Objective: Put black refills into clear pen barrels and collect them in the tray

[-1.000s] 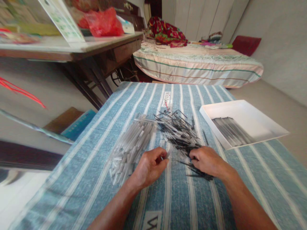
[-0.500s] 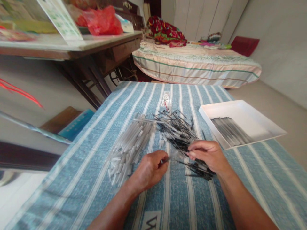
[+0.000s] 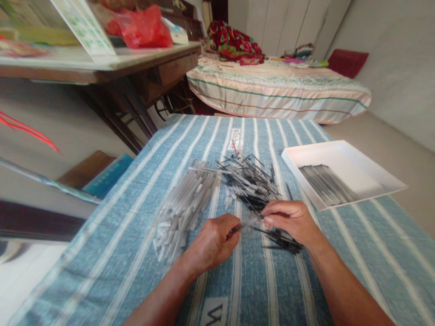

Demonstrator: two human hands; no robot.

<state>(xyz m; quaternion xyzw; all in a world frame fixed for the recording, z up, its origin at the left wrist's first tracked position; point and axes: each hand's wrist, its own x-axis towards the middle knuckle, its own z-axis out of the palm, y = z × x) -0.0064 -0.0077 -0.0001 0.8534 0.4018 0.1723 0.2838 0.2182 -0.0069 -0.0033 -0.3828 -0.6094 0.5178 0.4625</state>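
Note:
Closed around one end of a thin, see-through pen [image 3: 250,222] is my left hand [image 3: 216,236], with a dark part of the pen showing at the fingers. The thumb and fingertips of my right hand [image 3: 288,219] pinch its other end; whether a separate small part is there, I cannot tell. Beyond my left hand lies a pile of clear, whitish pen tubes [image 3: 188,199]. A tangled heap of black and clear thin sticks [image 3: 251,181], like pen refills, spreads ahead of both hands. More black sticks [image 3: 280,240] lie under and beside my right hand.
A white open box [image 3: 367,174] stands on the right, with a row of grey-black pens [image 3: 326,185] inside. Blue striped cloth [image 3: 136,235] covers the table. A desk [image 3: 149,59] with a red plastic bag [image 3: 144,28] is at left, a bed [image 3: 278,86] behind.
My right hand has shifted slightly left, towards my left hand. The pen between them now shows as a straight line joining both grips. The piles and box look unchanged.

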